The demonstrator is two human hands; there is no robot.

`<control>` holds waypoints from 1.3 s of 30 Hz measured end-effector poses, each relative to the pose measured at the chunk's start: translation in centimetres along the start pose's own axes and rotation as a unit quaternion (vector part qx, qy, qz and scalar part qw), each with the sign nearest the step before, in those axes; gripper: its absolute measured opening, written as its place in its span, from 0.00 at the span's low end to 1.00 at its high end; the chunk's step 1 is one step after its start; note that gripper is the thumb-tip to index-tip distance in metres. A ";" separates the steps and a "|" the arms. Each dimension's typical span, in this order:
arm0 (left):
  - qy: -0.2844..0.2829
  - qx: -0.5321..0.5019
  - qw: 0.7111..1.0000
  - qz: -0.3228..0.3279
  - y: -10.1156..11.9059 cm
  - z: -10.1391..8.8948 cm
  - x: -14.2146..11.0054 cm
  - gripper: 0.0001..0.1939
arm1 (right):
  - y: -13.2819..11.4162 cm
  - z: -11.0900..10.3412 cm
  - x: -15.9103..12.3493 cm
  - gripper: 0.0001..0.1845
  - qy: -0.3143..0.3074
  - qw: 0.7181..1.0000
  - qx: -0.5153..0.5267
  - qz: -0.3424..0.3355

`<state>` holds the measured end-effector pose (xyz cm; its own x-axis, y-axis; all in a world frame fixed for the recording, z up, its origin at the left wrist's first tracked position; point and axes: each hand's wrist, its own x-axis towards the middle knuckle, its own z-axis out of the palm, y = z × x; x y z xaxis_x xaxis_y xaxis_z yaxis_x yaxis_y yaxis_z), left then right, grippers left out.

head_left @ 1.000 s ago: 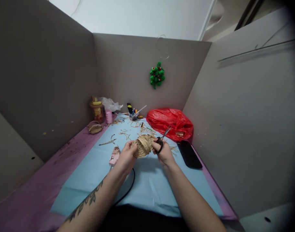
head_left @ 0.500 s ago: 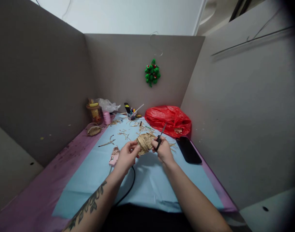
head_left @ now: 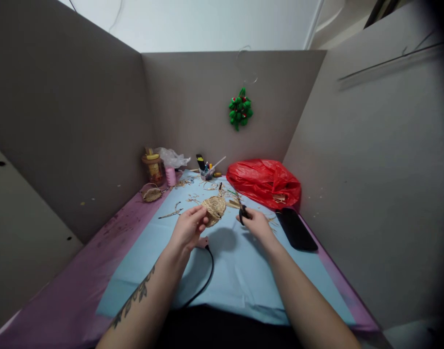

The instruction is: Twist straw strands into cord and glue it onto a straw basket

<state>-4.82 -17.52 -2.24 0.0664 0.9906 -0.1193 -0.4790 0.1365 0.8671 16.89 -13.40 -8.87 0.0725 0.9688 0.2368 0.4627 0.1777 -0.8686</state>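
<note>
A round coiled piece of woven straw [head_left: 215, 209] is pinched at its left edge by my left hand [head_left: 190, 224], held up above the blue sheet [head_left: 239, 276]. My right hand [head_left: 257, 224] grips black-handled scissors [head_left: 243, 213], their blades pointing away and up, apart from the straw piece. Partly hidden behind my left hand is a pink tool [head_left: 203, 242] with a black cord [head_left: 209, 276]; it looks like a glue gun. Loose straw scraps [head_left: 232, 203] lie beyond the coiled piece.
A red plastic bag [head_left: 261, 182] lies at the back right, with a black phone-like slab [head_left: 297, 230] before it. At the back left stand a jar [head_left: 153, 169], a pink thread spool [head_left: 171, 176] and a small woven basket [head_left: 151, 195]. A pen cup [head_left: 207, 173] sits behind. Grey panels surround the table.
My right hand has drawn away to the right from the straw piece with the scissors. The piece, now held by my left hand alone, has turned so its spiral face shows.
</note>
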 end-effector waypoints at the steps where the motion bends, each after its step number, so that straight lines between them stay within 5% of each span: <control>1: 0.003 -0.004 1.000 0.002 0.3 0.0 0.1 0.16 | 0.5 -0.1 0.1 0.06 -0.004 0.997 -0.070 -0.026; 4: 0.011 0.000 1.000 0.016 1.0 -0.2 0.6 0.16 | 1.4 -0.2 0.3 0.04 -0.030 0.971 -0.231 -0.044; 9: -0.015 0.072 0.996 0.041 1.3 -0.6 1.6 0.15 | 0.9 -0.1 0.1 0.10 -0.019 0.963 -0.266 -0.031; 12: -0.035 0.102 0.993 0.054 0.6 -0.9 2.0 0.14 | -1.1 0.5 -0.8 0.09 0.074 0.973 -0.195 -0.095; 15: -0.055 0.091 0.994 0.023 -0.3 -1.3 2.2 0.15 | -3.7 1.6 -2.1 0.08 0.145 0.975 -0.019 -0.167; 20: -0.081 0.108 0.991 -0.002 -1.2 -1.9 2.2 0.16 | -6.3 3.3 -3.5 0.04 0.078 0.979 0.047 -0.182; 33: -0.084 0.135 0.987 0.015 -0.9 -1.9 1.7 0.15 | -6.3 3.6 -3.4 0.04 0.035 0.976 -0.002 -0.216; 39: -0.058 0.202 0.976 0.051 -1.1 -1.8 1.2 0.16 | -6.0 3.6 -3.0 0.05 0.001 0.988 0.023 -0.152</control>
<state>-5.80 -16.45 -4.24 0.1463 0.9891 0.0134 -0.1064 0.0022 0.9943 10.73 -16.72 -5.95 -0.0623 0.8687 0.4914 0.4230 0.4689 -0.7754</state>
